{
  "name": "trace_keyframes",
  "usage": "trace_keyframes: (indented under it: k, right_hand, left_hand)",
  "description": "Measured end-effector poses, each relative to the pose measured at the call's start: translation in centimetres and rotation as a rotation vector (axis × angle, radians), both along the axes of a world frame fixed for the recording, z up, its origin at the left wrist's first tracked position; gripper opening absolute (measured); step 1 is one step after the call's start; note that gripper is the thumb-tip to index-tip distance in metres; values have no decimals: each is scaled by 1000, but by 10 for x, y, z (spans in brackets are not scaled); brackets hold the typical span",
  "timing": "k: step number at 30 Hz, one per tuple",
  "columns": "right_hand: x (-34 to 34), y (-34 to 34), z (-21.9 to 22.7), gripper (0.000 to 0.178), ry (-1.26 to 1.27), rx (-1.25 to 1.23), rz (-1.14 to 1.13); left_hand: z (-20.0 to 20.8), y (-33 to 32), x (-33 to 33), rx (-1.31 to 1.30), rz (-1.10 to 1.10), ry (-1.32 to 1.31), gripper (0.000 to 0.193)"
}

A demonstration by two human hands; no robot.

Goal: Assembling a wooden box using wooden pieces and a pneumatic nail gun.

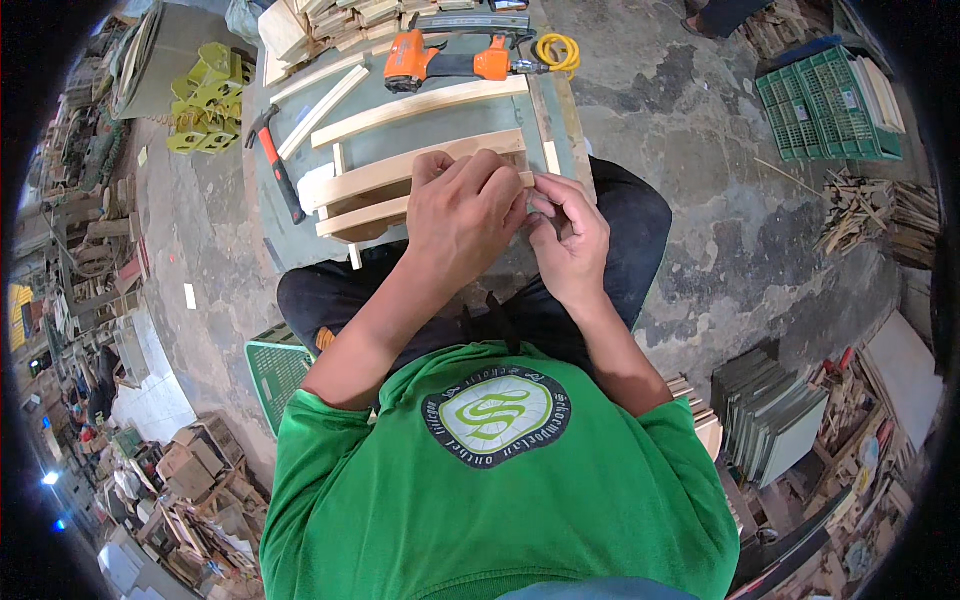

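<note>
A small frame of pale wooden slats (420, 166) lies before me on a grey-green work surface (300, 105). My left hand (465, 205) reaches over its near slat (365, 217), fingers bent around the wood and hiding its middle. At the right end of that slat is my right hand (572, 235), its index finger against the wood and thumb and other fingers curled in. Whether anything small sits between those fingers cannot be seen. Just beyond the frame lies another pale wooden strip (420, 110).
An orange and black nail gun (445, 65) with a coiled yellow hose (557, 53) rests at the far side. A claw hammer (275, 165) lies left of the frame. Wood pieces (340, 22) are piled behind. Green crates (825, 105) stand at far right.
</note>
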State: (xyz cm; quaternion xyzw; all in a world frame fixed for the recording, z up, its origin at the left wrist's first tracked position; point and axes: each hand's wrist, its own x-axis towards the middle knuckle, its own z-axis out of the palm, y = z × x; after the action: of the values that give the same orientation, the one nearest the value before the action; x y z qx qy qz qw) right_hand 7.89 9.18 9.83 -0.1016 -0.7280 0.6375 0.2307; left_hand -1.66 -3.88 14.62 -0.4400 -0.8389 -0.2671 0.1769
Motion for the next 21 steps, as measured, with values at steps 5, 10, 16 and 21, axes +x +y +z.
trace_keyframes:
  k: [5,10,16,21]
  right_hand:
    - [0,1,0,43,-3,-19,10]
    - [0,1,-2,42,4,-25,10]
    - [0,5,2,40,2,15,15]
    - [1,16,8,36,-31,244,44]
  left_hand:
    - [0,-1,0,-5,-1,-9,20]
    - [1,0,1,-2,14,-32,21]
    - [1,0,1,-5,13,-27,21]
    - [-1,-1,1,-14,17,-17,21]
